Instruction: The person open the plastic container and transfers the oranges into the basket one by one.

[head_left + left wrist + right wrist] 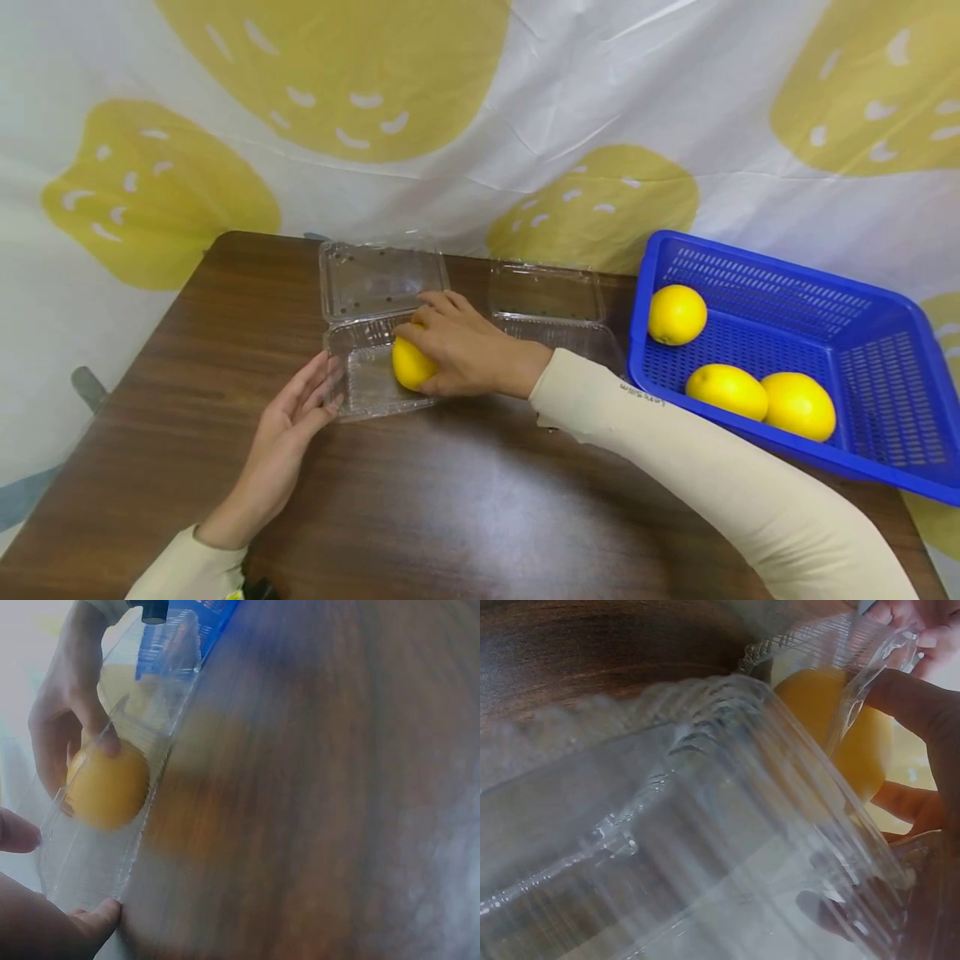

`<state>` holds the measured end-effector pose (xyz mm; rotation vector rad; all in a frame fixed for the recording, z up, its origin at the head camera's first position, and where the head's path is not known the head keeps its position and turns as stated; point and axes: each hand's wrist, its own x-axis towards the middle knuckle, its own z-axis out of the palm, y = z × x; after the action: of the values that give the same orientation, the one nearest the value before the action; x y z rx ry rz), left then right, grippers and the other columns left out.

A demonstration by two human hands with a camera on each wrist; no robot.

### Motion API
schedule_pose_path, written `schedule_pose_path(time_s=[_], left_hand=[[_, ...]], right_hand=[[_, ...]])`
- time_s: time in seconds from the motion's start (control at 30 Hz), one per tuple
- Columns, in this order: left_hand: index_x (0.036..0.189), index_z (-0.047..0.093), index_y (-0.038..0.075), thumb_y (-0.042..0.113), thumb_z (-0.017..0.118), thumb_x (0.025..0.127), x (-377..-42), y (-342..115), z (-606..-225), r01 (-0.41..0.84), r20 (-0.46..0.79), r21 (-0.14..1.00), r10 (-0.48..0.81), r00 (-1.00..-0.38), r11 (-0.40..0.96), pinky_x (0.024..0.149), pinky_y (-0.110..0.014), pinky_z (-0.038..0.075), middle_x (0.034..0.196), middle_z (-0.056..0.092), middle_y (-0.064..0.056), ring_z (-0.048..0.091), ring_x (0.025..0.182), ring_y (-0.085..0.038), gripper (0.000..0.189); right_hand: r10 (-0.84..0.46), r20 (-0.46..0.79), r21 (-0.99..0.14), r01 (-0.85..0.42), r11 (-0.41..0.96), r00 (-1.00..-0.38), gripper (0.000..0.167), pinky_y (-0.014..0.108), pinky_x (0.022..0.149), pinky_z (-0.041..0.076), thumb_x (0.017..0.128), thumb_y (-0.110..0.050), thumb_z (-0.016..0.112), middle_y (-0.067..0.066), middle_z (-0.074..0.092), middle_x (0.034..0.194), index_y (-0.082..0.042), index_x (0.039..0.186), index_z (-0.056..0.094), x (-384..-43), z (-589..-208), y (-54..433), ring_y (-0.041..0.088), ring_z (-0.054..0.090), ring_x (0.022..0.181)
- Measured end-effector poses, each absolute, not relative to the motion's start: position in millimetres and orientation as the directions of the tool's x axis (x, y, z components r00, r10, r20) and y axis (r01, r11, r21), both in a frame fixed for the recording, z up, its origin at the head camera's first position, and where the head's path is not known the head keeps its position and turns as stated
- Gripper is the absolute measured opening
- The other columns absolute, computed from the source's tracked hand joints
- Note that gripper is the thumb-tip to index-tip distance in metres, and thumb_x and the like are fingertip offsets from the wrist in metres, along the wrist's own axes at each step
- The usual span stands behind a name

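Observation:
My right hand (468, 346) grips a yellow citrus fruit (411, 365) from above, inside the base of a clear plastic clamshell box (365, 367). Around the left end of this box are the spread fingers of my left hand (288, 417), with the thumb by the near corner. The left wrist view shows the fruit (112, 784) low between the clear walls, the right hand's thumb on top of it. Its underside is partly hidden. In the right wrist view, clear plastic covers part of the fruit (866, 754).
A second open clear clamshell box (547, 293) stands to the right, partly behind my right forearm. Farther right is a blue plastic basket (757, 258) with three yellow fruits (798, 406) in it. A lemon-patterned curtain (420, 192) hangs behind the brown wooden table (420, 517).

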<state>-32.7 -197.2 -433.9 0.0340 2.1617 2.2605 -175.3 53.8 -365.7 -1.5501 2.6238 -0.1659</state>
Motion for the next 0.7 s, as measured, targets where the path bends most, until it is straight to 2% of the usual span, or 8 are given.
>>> schedule_pose_path(time_s=[0.23, 0.5, 0.7], left_hand=[[0.172, 0.027, -0.001, -0.01, 0.05, 0.107, -33.0, -196.8, -434.1, 0.001, 0.002, 0.999, 0.02, -1.0, -0.041, 0.114, -0.023, 0.047, 0.176, 0.032, -0.024, 0.052, 0.147, -0.002, 0.07], [0.172, 0.027, -0.002, -0.011, 0.051, 0.106, -32.8, -196.9, -434.9, 0.012, 0.013, 0.999, 0.021, -1.0, -0.052, 0.114, -0.023, 0.047, 0.175, 0.031, -0.026, 0.052, 0.146, -0.003, 0.07], [0.172, 0.026, -0.002, -0.01, 0.05, 0.107, -32.9, -197.3, -434.7, 0.004, 0.005, 0.999, 0.024, -1.0, -0.047, 0.115, -0.023, 0.047, 0.176, 0.031, -0.026, 0.05, 0.149, -0.006, 0.07]], right_hand=[[-0.872, 0.041, -0.113, -0.87, 0.481, -0.487, 0.074, 0.063, 0.129, 0.03, 0.09, -0.045, 0.087, 0.011, 0.069, 0.14, -0.012, 0.152, 0.063, -172.8, -362.5, 56.2, 0.041, 0.043, 0.152], [-0.863, 0.04, -0.116, -0.86, 0.497, -0.504, 0.075, 0.068, 0.128, 0.028, 0.091, -0.048, 0.086, 0.009, 0.068, 0.142, -0.015, 0.153, 0.062, -165.8, -350.1, 60.5, 0.039, 0.039, 0.155], [-0.859, 0.055, -0.118, -0.858, 0.5, -0.509, 0.073, 0.068, 0.128, 0.028, 0.09, -0.048, 0.086, 0.007, 0.069, 0.142, -0.015, 0.152, 0.063, -164.4, -343.7, 67.8, 0.037, 0.039, 0.155]])
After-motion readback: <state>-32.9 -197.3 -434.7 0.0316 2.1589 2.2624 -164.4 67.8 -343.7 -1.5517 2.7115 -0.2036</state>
